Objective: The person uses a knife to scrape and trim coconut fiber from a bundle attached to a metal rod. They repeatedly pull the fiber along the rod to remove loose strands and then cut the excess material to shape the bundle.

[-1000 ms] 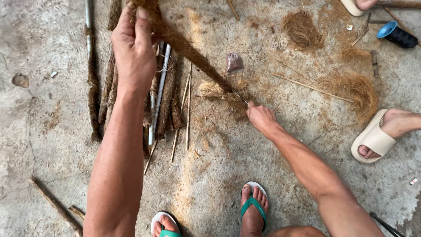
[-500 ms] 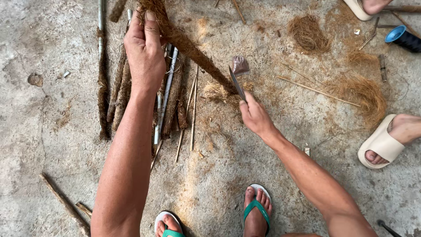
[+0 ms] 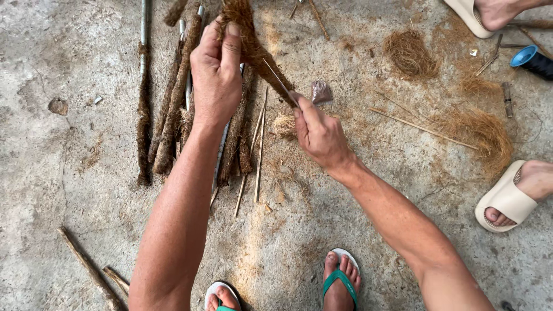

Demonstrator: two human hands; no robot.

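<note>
Far left: a thin pale rod (image 3: 143,34) wrapped partly in brown fibre lies on the concrete floor (image 3: 52,190); its top end is cut off by the frame.
Bundle on floor: fibre-wrapped sticks (image 3: 173,98) lie side by side just left of and under your left forearm, which hides part of them.
Left hand (image 3: 216,75): your fingers are clamped around a fibre-covered stick (image 3: 253,49), thumb pressed on its front; the stick's upper end runs out of the frame.
Stick's look: shaggy, reddish-brown, coarse coir all round, slanting down to the right toward your other hand.
Bare splints: thin pale sticks (image 3: 259,144) lie on the floor between your arms.
Right hand (image 3: 319,135): your fingers are pinched together on a thin blade-like sliver (image 3: 279,80) that touches the stick's lower end; whether it is metal or wood is hard to tell.
Right side: loose coir heaps (image 3: 481,135), a blue spool (image 3: 533,60) and another person's sandalled foot (image 3: 512,196) sit well apart from your hands.
Open room: bare concrete at lower left, with two stray sticks (image 3: 86,268) near the edge.
Bottom edge: your own sandals (image 3: 340,282) are partly cut off.
</note>
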